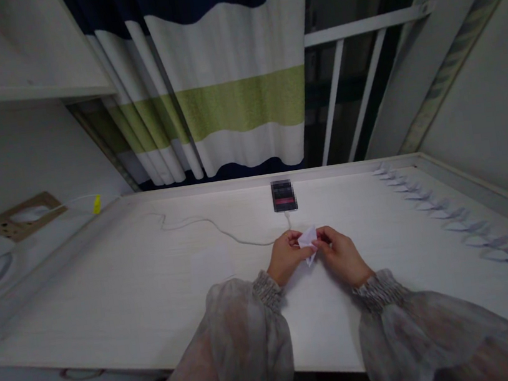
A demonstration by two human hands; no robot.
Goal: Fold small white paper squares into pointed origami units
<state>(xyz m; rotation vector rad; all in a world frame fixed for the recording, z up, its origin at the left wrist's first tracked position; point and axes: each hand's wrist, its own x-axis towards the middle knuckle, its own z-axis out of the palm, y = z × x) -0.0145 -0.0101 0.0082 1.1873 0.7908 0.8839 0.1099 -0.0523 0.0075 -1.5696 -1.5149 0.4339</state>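
A small folded piece of white paper (307, 239) is held up above the white desk, between my two hands. My left hand (288, 255) pinches its left side, thumb across the front. On the other side, my right hand (340, 254) grips the paper's right edge between thumb and fingers. The paper has pointed corners at top and bottom. Several folded paper cranes (446, 211) stand in a row along the desk's right side. Flat white paper (211, 264) lies to the left of my left hand, faint against the desk.
A phone (284, 196) with a blurred screen lies beyond my hands, its white cable (222, 229) running left over the desk (107, 287). A power strip (11, 228) is on the left wall. A striped curtain (242, 104) and a white window rail (363, 26) are behind the desk.
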